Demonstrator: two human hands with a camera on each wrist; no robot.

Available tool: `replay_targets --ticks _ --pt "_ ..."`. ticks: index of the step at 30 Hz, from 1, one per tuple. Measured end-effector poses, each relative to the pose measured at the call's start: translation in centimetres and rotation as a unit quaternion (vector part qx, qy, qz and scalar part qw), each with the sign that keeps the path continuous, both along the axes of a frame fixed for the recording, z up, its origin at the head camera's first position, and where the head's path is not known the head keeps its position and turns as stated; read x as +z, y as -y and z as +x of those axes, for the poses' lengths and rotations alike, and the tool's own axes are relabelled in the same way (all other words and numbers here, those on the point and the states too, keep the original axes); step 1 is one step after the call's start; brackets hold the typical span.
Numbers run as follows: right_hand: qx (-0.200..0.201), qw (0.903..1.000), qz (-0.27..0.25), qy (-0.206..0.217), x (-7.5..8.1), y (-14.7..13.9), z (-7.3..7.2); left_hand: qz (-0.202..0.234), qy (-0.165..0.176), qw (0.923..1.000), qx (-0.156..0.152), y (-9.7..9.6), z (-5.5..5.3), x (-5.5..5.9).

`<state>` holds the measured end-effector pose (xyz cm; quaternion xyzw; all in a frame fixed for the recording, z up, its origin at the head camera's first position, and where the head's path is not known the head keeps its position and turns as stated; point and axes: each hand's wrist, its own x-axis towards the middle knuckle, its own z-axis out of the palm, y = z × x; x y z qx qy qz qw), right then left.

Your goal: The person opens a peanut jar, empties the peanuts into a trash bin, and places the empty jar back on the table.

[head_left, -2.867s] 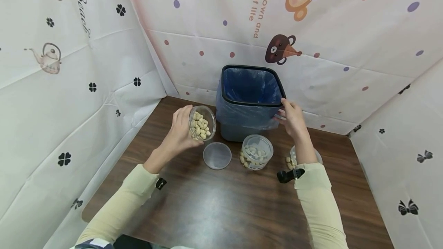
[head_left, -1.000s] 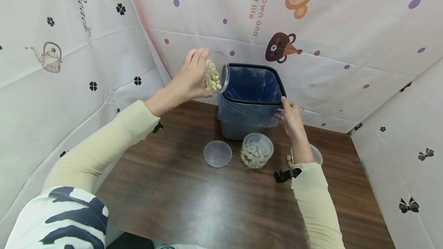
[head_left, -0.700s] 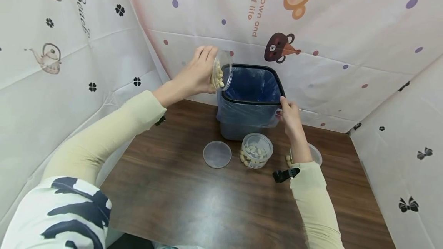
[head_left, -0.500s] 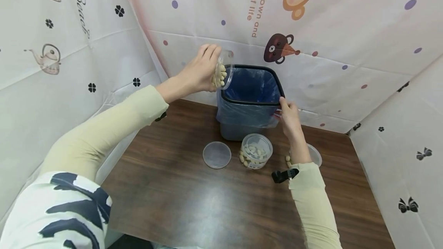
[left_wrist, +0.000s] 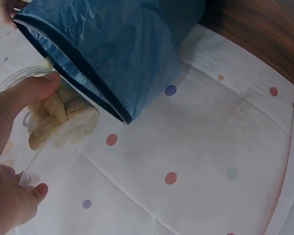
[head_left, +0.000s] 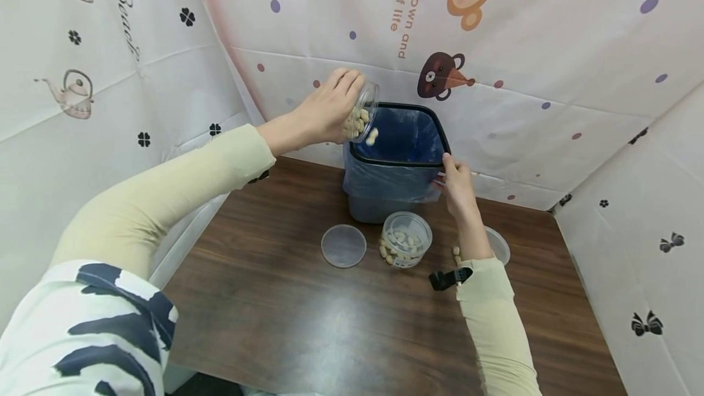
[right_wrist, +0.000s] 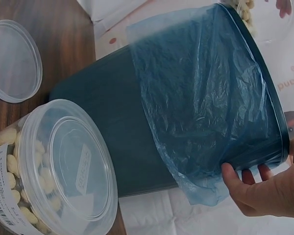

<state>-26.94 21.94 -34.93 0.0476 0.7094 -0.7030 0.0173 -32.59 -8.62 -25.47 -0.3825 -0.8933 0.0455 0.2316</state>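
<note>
My left hand (head_left: 332, 106) grips a clear plastic jar (left_wrist: 63, 142), tipped sideways with its mouth over the left rim of the trash bin (head_left: 365, 208). Pale peanuts (left_wrist: 54, 107) lie bunched inside the jar, and one peanut (head_left: 372, 136) is out past its mouth, over the bin opening. A blue bag (right_wrist: 201, 98) lines the bin and folds down over its outside. With thumb on the black rim and fingers under it against the bag, my right hand (head_left: 459, 185) holds the bin's right front corner.
A lidded jar of peanuts (head_left: 406, 240) stands before the bin, with a loose clear lid (head_left: 343, 246) to its left. Another clear container (head_left: 497, 246) sits partly hidden behind the right forearm. A printed cloth wall (head_left: 308, 17) rises close behind the bin.
My left hand has lifted the jar from beside the bin to its rim and tilted it further; a peanut now leaves its mouth. The right hand stays on the rim.
</note>
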Motion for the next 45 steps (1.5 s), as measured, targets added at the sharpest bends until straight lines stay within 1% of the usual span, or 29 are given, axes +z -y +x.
replay_targets --ticks 4,8,13,16,20,25,31,36,38,45 --pt "-0.002 1.0000 -0.001 0.005 0.1 0.0 -0.1 -0.013 0.007 0.9999 0.001 -0.3 -0.1 0.2" --pt "-0.002 1.0000 -0.006 0.006 0.1 -0.1 -0.2 -0.025 0.004 0.9997 -0.001 -0.6 -0.3 0.2" --pt "0.001 0.9999 -0.007 0.009 0.1 -0.1 0.0 -0.038 -0.016 0.9991 -0.011 -0.9 -0.5 0.2" --pt "0.001 1.0000 -0.008 0.003 0.2 -0.1 0.0 -0.057 -0.031 0.9979 -0.011 -1.2 -0.5 0.2" --pt "0.000 0.9999 -0.009 -0.004 -0.3 -0.4 -0.5 -0.072 -0.035 0.9968 -0.007 -1.5 -0.5 0.3" --pt "-0.003 0.9999 -0.005 -0.011 -1.4 -0.8 -1.4 -0.069 -0.038 0.9968 -0.012 -1.8 -0.5 0.4" --pt "-0.003 0.9996 0.012 -0.026 -1.8 -0.9 -1.4 -0.072 -0.039 0.9964 -0.021 -2.0 -0.2 0.6" --pt "-0.002 0.9999 0.004 -0.012 -0.3 -0.4 -0.4 -0.064 -0.045 0.9964 -0.031 -2.2 -0.2 0.4" --pt "0.000 1.0000 0.000 -0.006 0.3 -0.2 -0.1 -0.060 -0.043 0.9968 -0.032 -2.2 -0.3 0.3" --pt "0.008 0.9999 -0.001 -0.014 -0.1 -0.3 -0.3 -0.073 -0.040 0.9963 -0.022 -2.5 -0.2 0.1"
